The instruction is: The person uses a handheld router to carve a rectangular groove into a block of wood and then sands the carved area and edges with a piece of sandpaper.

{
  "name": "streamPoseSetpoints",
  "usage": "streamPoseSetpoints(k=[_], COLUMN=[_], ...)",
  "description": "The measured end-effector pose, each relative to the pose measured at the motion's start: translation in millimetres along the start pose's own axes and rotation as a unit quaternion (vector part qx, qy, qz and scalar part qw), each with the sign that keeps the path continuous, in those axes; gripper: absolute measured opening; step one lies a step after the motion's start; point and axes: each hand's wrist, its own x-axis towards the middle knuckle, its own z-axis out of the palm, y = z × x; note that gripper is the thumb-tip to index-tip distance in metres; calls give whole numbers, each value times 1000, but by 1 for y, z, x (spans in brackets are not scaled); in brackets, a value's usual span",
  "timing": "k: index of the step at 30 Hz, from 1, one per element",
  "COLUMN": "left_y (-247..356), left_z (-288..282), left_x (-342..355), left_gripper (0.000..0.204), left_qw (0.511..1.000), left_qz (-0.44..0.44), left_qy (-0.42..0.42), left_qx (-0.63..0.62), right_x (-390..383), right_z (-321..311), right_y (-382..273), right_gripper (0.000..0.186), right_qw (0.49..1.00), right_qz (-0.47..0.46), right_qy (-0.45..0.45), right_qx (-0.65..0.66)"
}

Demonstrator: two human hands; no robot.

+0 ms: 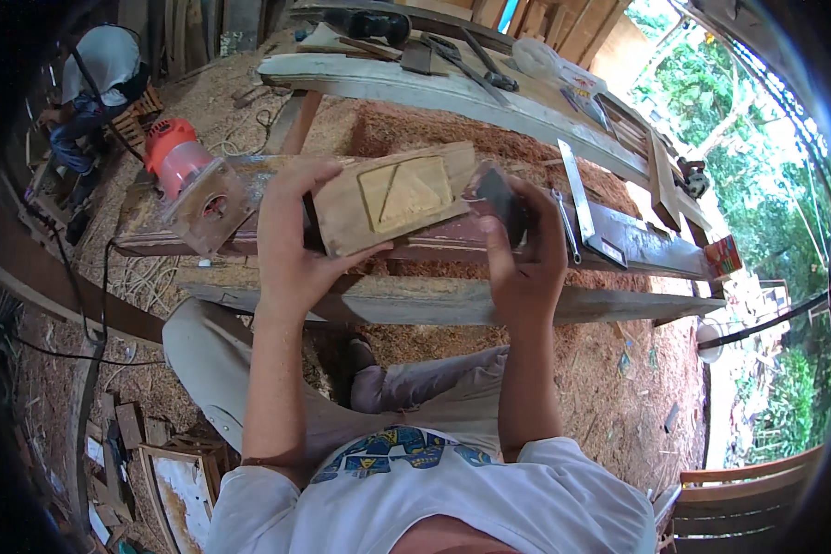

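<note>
My left hand (pixel 300 235) grips the left end of a light wooden block (pixel 342 222), which has a recessed, paler rectangle with a diagonal line on its upper face. Its fingers are curled round the end and its thumb is at the lower edge. Just right of the block, my right hand (pixel 535 258) holds a small dark blocky object (pixel 503 208), which I cannot make out well. Both hands are raised over a weathered wooden bench (pixel 434 240). A metal square (pixel 582 208) and a thin metal tool (pixel 568 231) lie on the bench to the right.
A red router (pixel 171 148) with a clear base sits at the bench's left. Tools (pixel 480 65) and offcuts lie on the rear plank. Another person (pixel 97 65) sits at the far left. Cables, a slatted chair (pixel 748 489) and wood scraps (pixel 125 425) are around me.
</note>
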Motion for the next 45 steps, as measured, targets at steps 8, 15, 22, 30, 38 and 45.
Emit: streamPoseSetpoints(k=[8, 15, 22, 30, 38, 45], left_y=[5, 40, 35, 49, 46, 46], left_z=[21, 39, 51, 30, 64, 56], left_x=[-7, -7, -2, 39, 5, -1], left_gripper=[70, 58, 76, 73, 64, 52], left_qw=[984, 995, 996, 948, 981, 983], left_qz=[173, 72, 27, 93, 72, 159], left_qy=[-27, -69, -75, -298, -133, -21], left_qx=[-11, 11, 38, 55, 120, 86], right_x=[-36, -54, -67, -88, -86, -90], right_z=[-7, -14, -29, -33, -34, -43], right_y=[8, 15, 29, 45, 48, 57], right_gripper=[45, 44, 44, 42, 43, 48], right_qw=[996, 995, 993, 979, 982, 990], right_qz=[-8, 35, 43, 81, 64, 43], right_qy=[78, 93, 105, 152, 151, 113], right_qx=[-52, -29, 28, 112, 90, 72])
